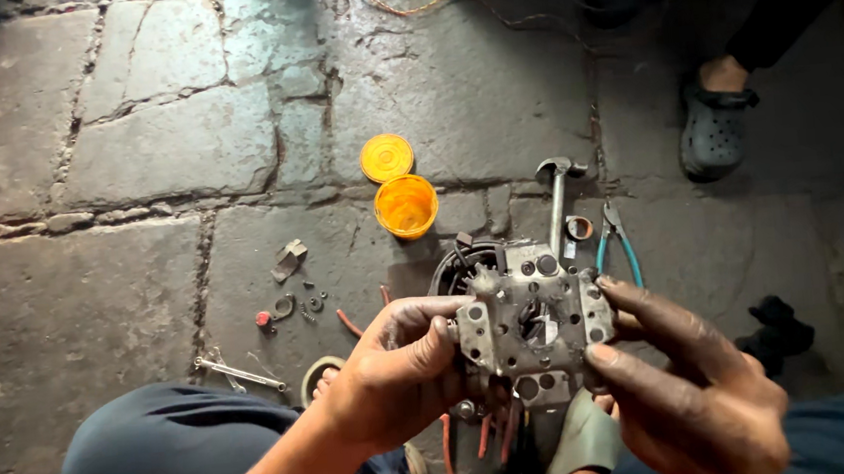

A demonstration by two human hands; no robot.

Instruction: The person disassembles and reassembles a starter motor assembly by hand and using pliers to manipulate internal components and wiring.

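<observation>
Metal plate (534,323) gripped by both hands' curled fingers.

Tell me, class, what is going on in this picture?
A person sitting on a stone floor holds a grey metal plate with holes in both hands, the left hand gripping its left edge and the right hand its right edge. Below it lies a larger metal housing. Nearby lie a hammer, blue-handled pliers, an open yellow tub with its lid, a spanner and small loose parts.
</observation>
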